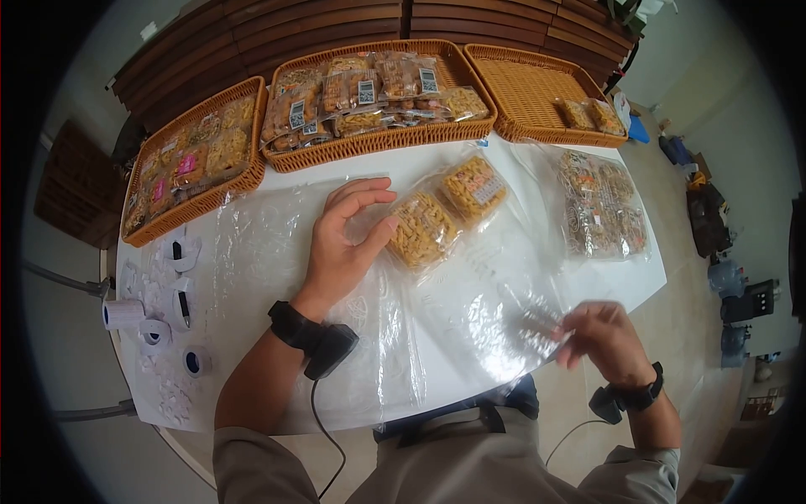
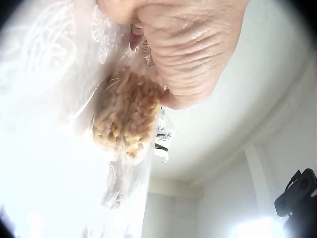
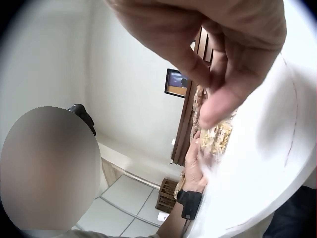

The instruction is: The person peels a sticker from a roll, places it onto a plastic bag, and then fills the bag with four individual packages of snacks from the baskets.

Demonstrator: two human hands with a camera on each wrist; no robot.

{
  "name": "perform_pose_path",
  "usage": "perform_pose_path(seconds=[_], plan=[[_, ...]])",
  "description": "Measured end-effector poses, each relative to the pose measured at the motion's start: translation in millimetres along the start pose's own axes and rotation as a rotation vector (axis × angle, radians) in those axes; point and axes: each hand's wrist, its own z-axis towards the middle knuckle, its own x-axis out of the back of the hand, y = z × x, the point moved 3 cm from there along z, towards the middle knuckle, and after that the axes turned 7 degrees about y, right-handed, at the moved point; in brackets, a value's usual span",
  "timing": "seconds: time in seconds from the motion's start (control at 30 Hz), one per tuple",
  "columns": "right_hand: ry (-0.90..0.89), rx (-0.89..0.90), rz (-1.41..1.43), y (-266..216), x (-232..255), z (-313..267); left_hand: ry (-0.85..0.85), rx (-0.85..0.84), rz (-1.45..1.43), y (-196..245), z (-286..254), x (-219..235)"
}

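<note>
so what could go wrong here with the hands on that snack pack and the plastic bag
1. The left hand only touches the near snack pack at its edge with the fingertips, so the pack may slide away rather than lift.
2. The right hand pinches the clear plastic bag at the table's front edge; a tug could drag the sheet off.
3. The second pack lies against the first and could get pushed along.
</note>
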Motion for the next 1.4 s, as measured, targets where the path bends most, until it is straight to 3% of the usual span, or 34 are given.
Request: perform_pose_path(seconds=[0.1,0.17,0.27,0.37,0.5,0.57,0.7,0.73,0.83,1.03,1.13,1.27,1.4], plan=[[-0.185,-0.205,-0.167,-5.5,-5.6,-21.6,-0.034,0.014,0.0,-0.1,0.0,-0.1],[-0.318,-0.237,-0.304,-18.6,-9.7,-38.0,-0.035,0.01,0.0,-0.6,0.1,-0.4],[-0.409,0.193,-0.236,-52.7,-24.4,-55.9,-0.045,0.007,0.009,-0.5,0.2,-1.3],[-0.219,0.576,-0.37,-89.2,-40.6,-48.6,-0.045,0.021,0.001,-0.3,-0.7,-1.3],[-0.075,0.866,-0.773,-119.8,-56.5,-5.4,-0.045,0.069,-0.036,-2.5,-1.5,-1.5],[-0.063,1.09,-0.955,-120.1,-66.7,16.5,-0.05,0.054,-0.04,-3.0,-1.4,-1.6],[-0.081,1.297,-1.412,-97.7,-76.1,61.0,-0.068,0.042,-0.049,-1.2,-1.2,-0.9],[-0.073,1.315,-1.506,-96.0,-77.6,65.9,-0.075,0.05,-0.061,-1.3,-1.4,-1.5],[-0.083,1.234,-1.383,-90.5,-79.3,86.3,-0.101,0.068,-0.072,0.5,-1.5,-2.3],[0.04,1.401,-1.458,-86.7,-84.2,93.8,-0.117,0.073,-0.079,4.5,-0.9,-3.3],[-0.084,1.411,-1.45,-96.9,-79.8,96.0,-0.117,0.084,-0.086,3.7,-1.5,-2.9],[-0.271,1.146,-1.37,-127.0,-71.7,95.5,-0.119,0.091,-0.07,3.9,-2.0,-2.3],[-0.29,1.263,-1.354,-133.8,-75.4,111.3,-0.163,0.105,-0.048,5.4,-1.6,-1.7]])
